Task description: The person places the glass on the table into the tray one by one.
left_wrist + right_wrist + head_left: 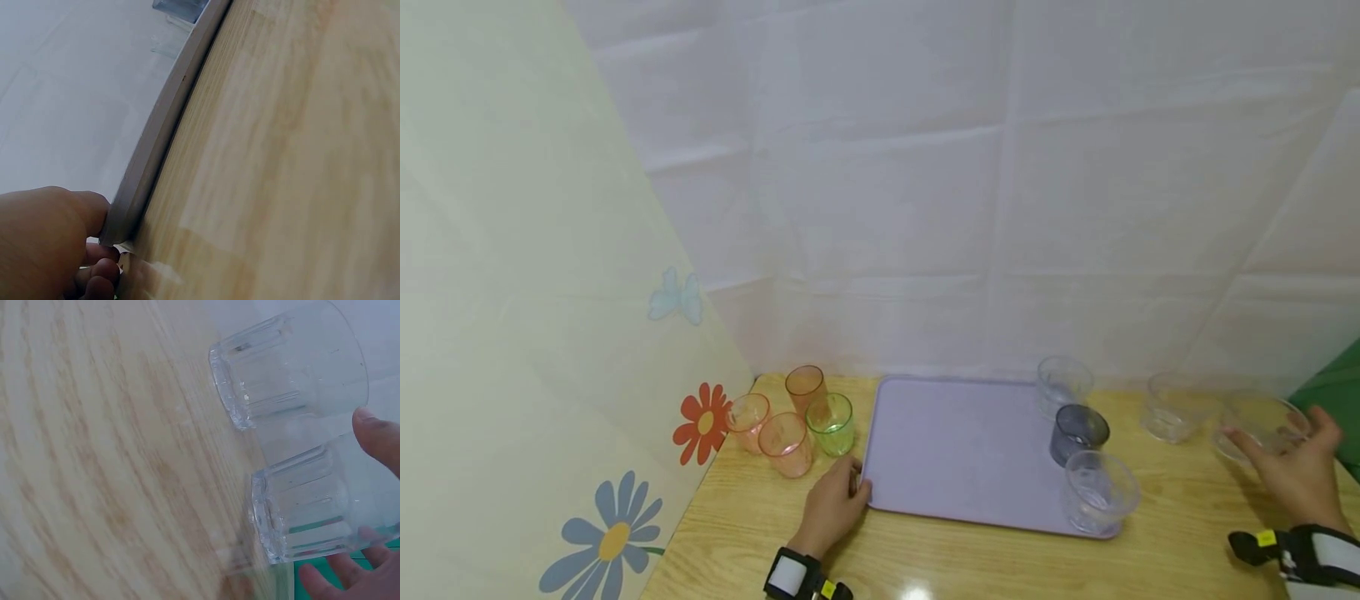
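My left hand [835, 504] holds the near left corner of a lilac tray [955, 450]. In the left wrist view its thumb lies on the tray rim [164, 122] and the other fingers curl beneath the corner. At the far right, my right hand [1300, 475] grips a transparent plastic cup [312, 509], thumb on one side and fingers on the other. Beside it stands a second transparent cup [287, 369], apart from the hand. On the tray's right end are a dark grey cup [1078, 437], a transparent cup [1063, 392] and a wide transparent cup [1099, 496].
Left of the tray stand a green cup [831, 427], a brownish cup [806, 390] and two orange-pink cups [786, 450]. A white sheet [880, 208] hangs behind the wooden table [940, 562]. Something green [1333, 408] shows at the right edge.
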A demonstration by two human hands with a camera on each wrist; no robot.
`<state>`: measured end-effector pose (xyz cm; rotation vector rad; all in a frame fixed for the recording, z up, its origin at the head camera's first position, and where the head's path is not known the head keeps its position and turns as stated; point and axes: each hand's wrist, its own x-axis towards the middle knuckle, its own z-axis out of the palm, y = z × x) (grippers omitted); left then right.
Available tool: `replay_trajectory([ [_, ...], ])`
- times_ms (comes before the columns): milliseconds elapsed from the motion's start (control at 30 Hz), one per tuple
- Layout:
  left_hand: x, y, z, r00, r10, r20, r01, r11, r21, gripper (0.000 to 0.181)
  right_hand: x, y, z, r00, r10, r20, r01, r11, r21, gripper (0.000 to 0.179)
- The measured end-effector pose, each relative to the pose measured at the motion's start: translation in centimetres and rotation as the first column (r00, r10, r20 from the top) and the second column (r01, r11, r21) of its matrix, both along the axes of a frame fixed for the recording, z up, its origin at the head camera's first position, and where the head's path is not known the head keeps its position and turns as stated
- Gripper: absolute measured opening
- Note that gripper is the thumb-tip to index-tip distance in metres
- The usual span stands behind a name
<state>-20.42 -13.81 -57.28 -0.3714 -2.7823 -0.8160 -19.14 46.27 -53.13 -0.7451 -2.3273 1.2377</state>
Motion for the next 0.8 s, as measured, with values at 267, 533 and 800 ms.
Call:
replay_trajectory([
  [267,0.0,-0.1,0.0,1.000,0.001,-0.015,-0.001,1.000,-0.001,0.019,-0.4,0.3,-0.6,0.999,-0.040,-0.003,0.040,0.999,0.017,0.096],
  [533,-0.1,-0.1,-0.1,1.000,0.000,-0.029,0.000,1.000,0.000,0.019,-0.7,0.8,-1.0,0.998,-0.051,0.026,0.052,0.998,-0.023,0.103],
  [800,0.0,0.0,0.0,1.000,0.000,-0.015,0.000,1.000,0.004,0.019,-1.5,0.9,-1.1,0.999,-0.032,0.030,0.035,0.996,-0.083,0.113],
])
